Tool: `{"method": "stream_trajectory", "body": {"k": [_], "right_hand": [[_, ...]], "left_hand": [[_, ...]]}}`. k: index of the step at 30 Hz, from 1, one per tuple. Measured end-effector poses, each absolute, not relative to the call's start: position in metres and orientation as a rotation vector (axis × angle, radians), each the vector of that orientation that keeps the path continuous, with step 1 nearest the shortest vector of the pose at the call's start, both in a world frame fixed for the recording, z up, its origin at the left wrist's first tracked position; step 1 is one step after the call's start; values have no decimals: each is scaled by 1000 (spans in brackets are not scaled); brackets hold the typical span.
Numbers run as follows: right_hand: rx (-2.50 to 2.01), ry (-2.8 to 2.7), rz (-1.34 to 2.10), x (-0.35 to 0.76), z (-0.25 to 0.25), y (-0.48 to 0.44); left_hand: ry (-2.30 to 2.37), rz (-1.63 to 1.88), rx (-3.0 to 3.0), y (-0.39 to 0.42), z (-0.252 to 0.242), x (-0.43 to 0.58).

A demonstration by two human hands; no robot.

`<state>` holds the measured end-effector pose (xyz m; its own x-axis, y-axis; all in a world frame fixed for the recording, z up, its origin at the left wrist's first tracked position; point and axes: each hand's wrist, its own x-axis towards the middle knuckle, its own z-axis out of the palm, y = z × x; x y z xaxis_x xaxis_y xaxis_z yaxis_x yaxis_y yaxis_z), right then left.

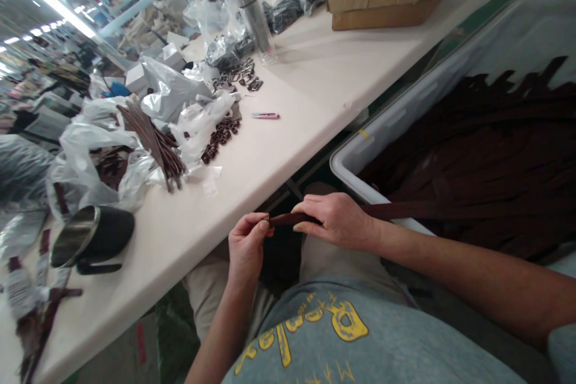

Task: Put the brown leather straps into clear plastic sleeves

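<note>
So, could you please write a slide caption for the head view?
Left hand and right hand hold a brown strap beside a table.

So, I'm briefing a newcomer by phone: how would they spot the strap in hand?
Find the big whitish bin on the right, beside the white table, piled with dark reddish-brown straps. One strap crosses its near rim to the person's right hand and on to the left hand. Unlike the piled ones, it is held in both hands.

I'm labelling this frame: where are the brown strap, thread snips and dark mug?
Brown strap [391,210], head view: flat length.
Thread snips [270,116], head view: pink handle.
Dark mug [110,233], head view: outer wall.
</note>
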<state>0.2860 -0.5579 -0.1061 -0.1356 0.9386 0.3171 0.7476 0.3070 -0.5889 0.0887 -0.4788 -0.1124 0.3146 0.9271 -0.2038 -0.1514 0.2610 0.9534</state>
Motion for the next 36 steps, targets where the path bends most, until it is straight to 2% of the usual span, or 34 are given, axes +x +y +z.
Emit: {"method": "stream_trajectory", "body": {"k": [5,10,16,21,27,36], "right_hand": [[-1569,-2127,209,287,-104,-556],[-1589,-2245,176,285,-106,-556],[-1475,-2306,485,282,-105,-555],[-1530,-2208,743,285,-101,-551],[-1692,-2242,554,294,-99,-550],[-1601,-2410,483,288,-102,-555]], "left_hand": [[975,889,992,-479,-111,84],[998,846,941,-478,-117,85],[855,676,1021,-494,-128,92],[851,732,1085,-493,-136,89],[967,908,1020,-472,-125,67],[902,818,1018,-487,-133,73]]}}
